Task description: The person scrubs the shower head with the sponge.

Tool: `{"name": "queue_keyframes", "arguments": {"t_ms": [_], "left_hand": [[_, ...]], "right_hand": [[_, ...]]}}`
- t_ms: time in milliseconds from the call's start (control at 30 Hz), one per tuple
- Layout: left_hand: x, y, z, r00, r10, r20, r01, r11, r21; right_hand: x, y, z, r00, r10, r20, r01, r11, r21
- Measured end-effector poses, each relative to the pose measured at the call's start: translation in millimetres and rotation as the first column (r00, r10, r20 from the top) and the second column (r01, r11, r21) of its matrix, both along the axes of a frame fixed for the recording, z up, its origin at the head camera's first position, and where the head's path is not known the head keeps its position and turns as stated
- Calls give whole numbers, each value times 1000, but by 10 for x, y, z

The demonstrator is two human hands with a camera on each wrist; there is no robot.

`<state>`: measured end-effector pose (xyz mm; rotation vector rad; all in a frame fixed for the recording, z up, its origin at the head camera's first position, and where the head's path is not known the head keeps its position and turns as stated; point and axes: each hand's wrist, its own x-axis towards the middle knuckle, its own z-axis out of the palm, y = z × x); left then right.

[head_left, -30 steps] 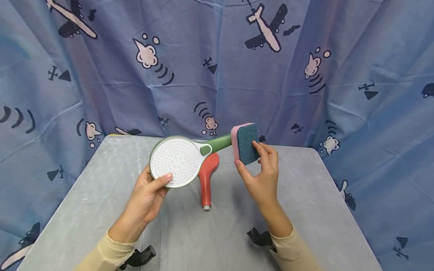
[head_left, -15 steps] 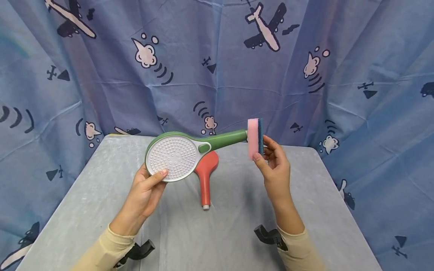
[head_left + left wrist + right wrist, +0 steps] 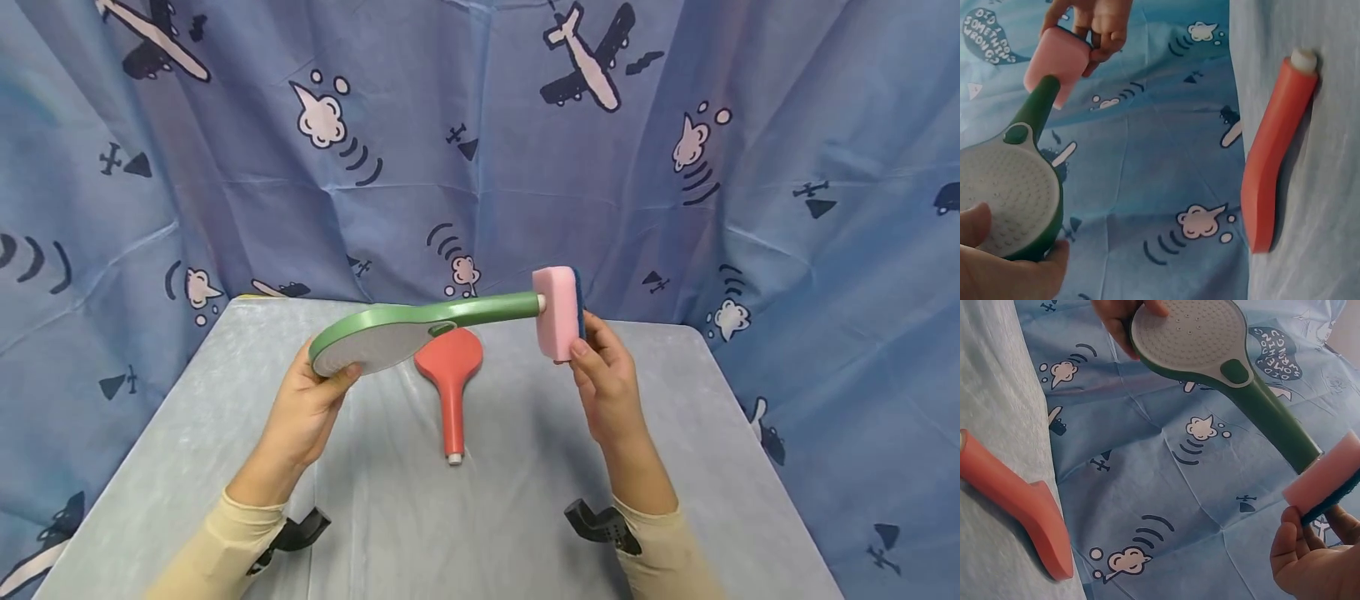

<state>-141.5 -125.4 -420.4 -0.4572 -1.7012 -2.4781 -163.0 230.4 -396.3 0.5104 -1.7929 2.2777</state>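
My left hand [image 3: 303, 412] grips a green shower head [image 3: 487, 309] by the rim of its round head, thumb on the white nozzle face [image 3: 1013, 187]. The shower head is held above the table, its handle pointing right and its face tilted downward. Between the thumb and fingers of my right hand [image 3: 611, 383] is a sponge [image 3: 557, 315], pink on one side and dark blue-green on the other. Its pink side meets the white end of the handle. The right wrist view shows the sponge [image 3: 1329, 470] against that end, with the fingers behind the scouring side.
A red shower head [image 3: 452, 375] lies on the grey table [image 3: 360, 500] between my forearms, its white-tipped handle toward me. A blue curtain [image 3: 480, 150] with airplane prints hangs behind the table. Black wrist mounts [image 3: 300, 529] stick out from both sleeves.
The sponge has gone right along the handle to its end, and its pink side has turned into view. The green shower head has tilted, its nozzle face now turned downward.
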Motion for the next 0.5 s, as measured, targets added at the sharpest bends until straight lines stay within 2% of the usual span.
{"name": "queue_keyframes", "arguments": {"t_ms": [100,167,267,367,500], "left_hand": [[-33,-34,26,999,12,-52,-12,1000,-8],[-40,-45,28,999,15,-52,-15,1000,-7],[-44,-51,-1,999,-13,-50,13,1000,7],[-67,-58,-44,987,-103,-122,111,992,66],[-126,-70,-59,953,-210,-219,246,957,154]], "right_hand": [[-20,-18,5,1000,13,6,-13,1000,16],[-23,-28,-7,1000,16,21,-16,1000,27],[-13,-30,-27,999,6,38,-8,999,38],[-5,-25,-33,999,-6,40,4,999,46],[-7,-11,-13,1000,-22,14,21,998,55]]}}
